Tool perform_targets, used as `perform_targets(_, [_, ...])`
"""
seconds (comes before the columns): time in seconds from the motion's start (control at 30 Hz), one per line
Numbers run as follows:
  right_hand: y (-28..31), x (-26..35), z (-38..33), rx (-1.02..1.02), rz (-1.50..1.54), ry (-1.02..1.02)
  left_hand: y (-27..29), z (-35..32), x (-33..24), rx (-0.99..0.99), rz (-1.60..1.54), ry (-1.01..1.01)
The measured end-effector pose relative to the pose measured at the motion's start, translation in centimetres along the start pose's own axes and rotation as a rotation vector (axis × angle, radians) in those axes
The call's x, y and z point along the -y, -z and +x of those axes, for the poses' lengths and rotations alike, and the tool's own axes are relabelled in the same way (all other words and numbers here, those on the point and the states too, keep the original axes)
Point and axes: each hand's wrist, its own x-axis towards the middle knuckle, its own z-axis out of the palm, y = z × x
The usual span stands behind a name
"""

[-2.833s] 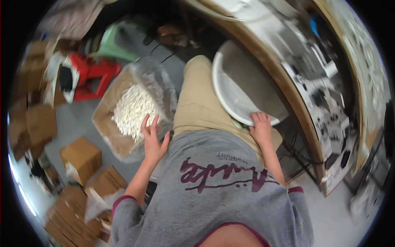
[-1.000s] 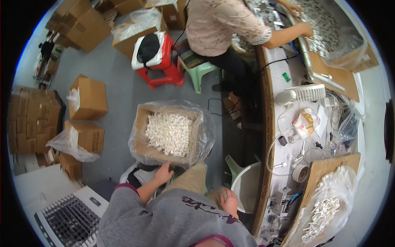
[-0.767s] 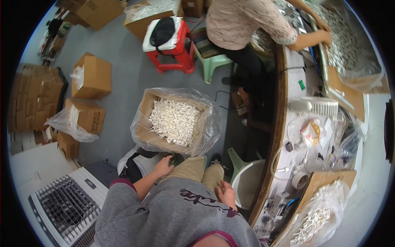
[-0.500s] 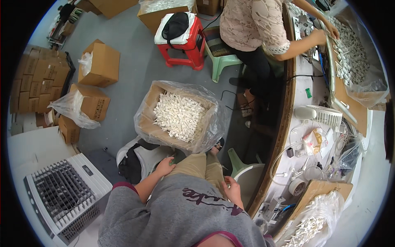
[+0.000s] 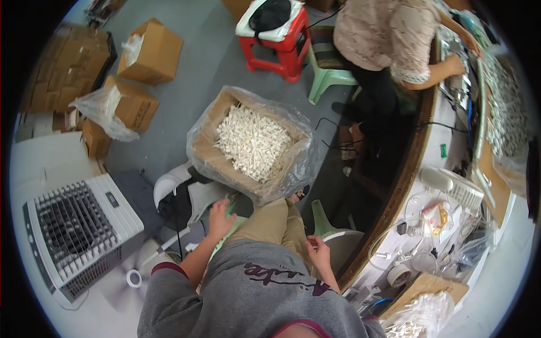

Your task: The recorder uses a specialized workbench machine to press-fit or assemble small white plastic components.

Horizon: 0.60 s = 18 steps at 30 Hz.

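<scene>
My left hand [image 5: 221, 219] is beside my left thigh, fingers stretched out and apart, over the edge of a light green seat [image 5: 236, 224]. Nothing shows in it. By my right hip, next to a pale round stool [image 5: 345, 248], my right hand [image 5: 319, 251] hangs with loosely bent fingers and no visible object. In front of my knees stands a cardboard box [image 5: 209, 141] lined with clear plastic. A heap of small white stick-shaped plastic pieces [image 5: 253, 141] fills much of it. Neither hand touches the box.
A workbench [image 5: 414, 186] with a white fan [image 5: 451, 183], cables and a tape roll [image 5: 399, 276] runs along the right. A co-worker [image 5: 389, 39] sits at its far end. A red stool [image 5: 276, 48] stands ahead; an air cooler [image 5: 79, 231] and open cartons [image 5: 152, 53] are left.
My left hand has lifted off my thigh and moved outward to the left, its fingers spreading. My right hand stays near my hip. The view has shifted, bringing a floor fan into sight.
</scene>
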Motion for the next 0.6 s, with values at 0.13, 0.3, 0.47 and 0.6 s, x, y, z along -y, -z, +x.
perform_targets(0.13, [0.2, 3.3, 1.6, 0.047, 0.027, 0.066, -1.0, -0.2, 6.7, -0.311, -0.022, 0.562])
perform_targets(0.3, [-1.0, 4.7, 3.7, 0.107, -0.024, 0.089, 1.6, 0.4, 10.0, -0.356, 0.079, 0.841])
perform_targets(0.47, [-5.0, 8.3, 6.4, 0.275, -0.161, 0.141, -0.6, -1.9, 17.4, -0.429, -0.214, 0.540])
perform_targets(0.6, [-9.4, 12.0, 7.8, 0.458, -0.264, 0.206, 1.9, -0.5, 14.4, -0.299, -0.179, 0.472])
